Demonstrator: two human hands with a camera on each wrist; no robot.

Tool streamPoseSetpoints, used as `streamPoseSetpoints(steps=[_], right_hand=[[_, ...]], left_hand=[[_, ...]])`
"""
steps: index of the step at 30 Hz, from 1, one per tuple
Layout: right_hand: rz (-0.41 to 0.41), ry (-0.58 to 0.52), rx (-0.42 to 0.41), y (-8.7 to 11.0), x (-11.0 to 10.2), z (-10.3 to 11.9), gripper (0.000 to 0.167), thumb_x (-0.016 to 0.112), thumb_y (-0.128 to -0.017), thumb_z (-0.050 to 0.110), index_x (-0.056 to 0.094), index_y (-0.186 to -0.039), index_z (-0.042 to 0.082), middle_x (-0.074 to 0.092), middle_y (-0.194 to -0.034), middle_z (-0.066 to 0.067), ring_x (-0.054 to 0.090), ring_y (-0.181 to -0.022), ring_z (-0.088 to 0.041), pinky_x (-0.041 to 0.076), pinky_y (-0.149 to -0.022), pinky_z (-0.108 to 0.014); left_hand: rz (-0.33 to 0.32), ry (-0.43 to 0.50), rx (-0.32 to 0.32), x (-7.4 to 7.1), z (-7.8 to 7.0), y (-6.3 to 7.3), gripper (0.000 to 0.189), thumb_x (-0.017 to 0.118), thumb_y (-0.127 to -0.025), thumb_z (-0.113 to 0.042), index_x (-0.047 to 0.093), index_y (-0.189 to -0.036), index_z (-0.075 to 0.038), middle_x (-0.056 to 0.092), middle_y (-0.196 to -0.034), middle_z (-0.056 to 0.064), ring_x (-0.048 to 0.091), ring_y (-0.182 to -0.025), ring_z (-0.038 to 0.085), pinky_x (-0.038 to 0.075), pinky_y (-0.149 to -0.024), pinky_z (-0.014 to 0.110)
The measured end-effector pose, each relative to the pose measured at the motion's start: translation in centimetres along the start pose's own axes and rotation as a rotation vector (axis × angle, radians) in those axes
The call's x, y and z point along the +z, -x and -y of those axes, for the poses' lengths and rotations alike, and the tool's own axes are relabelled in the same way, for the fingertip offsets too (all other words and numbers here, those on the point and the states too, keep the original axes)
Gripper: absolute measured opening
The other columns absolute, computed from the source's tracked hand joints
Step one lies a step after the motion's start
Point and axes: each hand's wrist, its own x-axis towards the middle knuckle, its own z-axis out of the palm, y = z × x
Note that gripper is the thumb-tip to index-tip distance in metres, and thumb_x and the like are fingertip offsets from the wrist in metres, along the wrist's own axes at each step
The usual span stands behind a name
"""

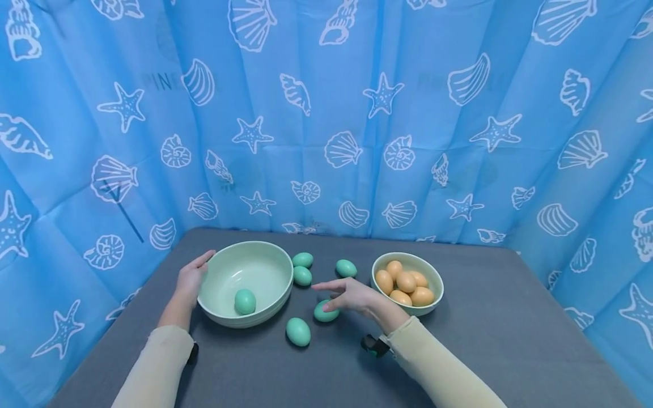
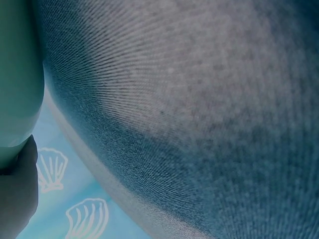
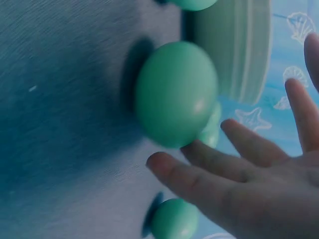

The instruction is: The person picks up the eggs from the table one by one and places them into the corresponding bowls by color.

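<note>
My left hand [image 1: 191,280] rests against the left side of a large pale green bowl [image 1: 283,294], its fingers lying along the outer wall near the rim. Inside that bowl lies one green egg [image 1: 245,301]. Over the table to the bowl's right, my right hand [image 1: 352,296] reaches out palm down with extended fingers and holds nothing. Just under it lies a green egg [image 1: 325,312], partly covered by the fingers. The right wrist view shows the spread fingertips right beside a green egg [image 3: 177,94]; whether they touch it, I cannot tell.
More green eggs lie on the grey table [image 1: 245,368]: one in front [image 1: 298,331], two behind [image 1: 303,259], another farther right [image 1: 346,268]. A smaller pale green bowl [image 1: 437,290] with several orange eggs [image 1: 406,281] stands right. A shell-patterned blue curtain [image 1: 316,113] hangs behind.
</note>
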Motion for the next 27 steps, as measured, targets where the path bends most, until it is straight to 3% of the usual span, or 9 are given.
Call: streamPoseSetpoints(steps=[10,18,27], right_hand=[[0.019,0.081,-0.026,-0.5,-0.7,-2.2,0.051,0.072,-0.085,-0.001,0.059,-0.134,0.006,0.048,-0.143,-0.016,0.032,-0.138,-0.038,0.03,-0.111,-0.053],[0.035,0.077,0.007,-0.9,-0.8,-2.9,0.05,0.072,-0.082,-0.007,0.063,-0.129,0.004,0.051,-0.141,-0.017,0.038,-0.134,-0.033,0.049,-0.094,-0.036],[0.041,0.054,0.027,-1.1,-1.0,-3.1,0.048,0.071,-0.083,-0.008,0.064,-0.129,0.005,0.041,-0.148,-0.021,0.026,-0.141,-0.04,0.04,-0.105,-0.048]], left_hand=[[0.004,0.012,-0.006,0.1,0.0,0.0,0.046,0.024,-0.108,-0.014,0.026,-0.154,-0.012,0.013,-0.161,0.011,0.009,-0.147,0.031,0.019,-0.117,0.047],[-0.001,0.011,-0.011,-0.1,0.3,-0.2,0.046,0.024,-0.107,-0.013,0.027,-0.154,-0.012,0.016,-0.16,0.01,0.011,-0.147,0.03,0.019,-0.117,0.046],[0.003,0.0,-0.017,-0.2,0.1,-0.2,0.046,0.025,-0.107,-0.013,0.027,-0.153,-0.013,0.014,-0.161,0.01,0.008,-0.147,0.031,0.017,-0.117,0.047]])
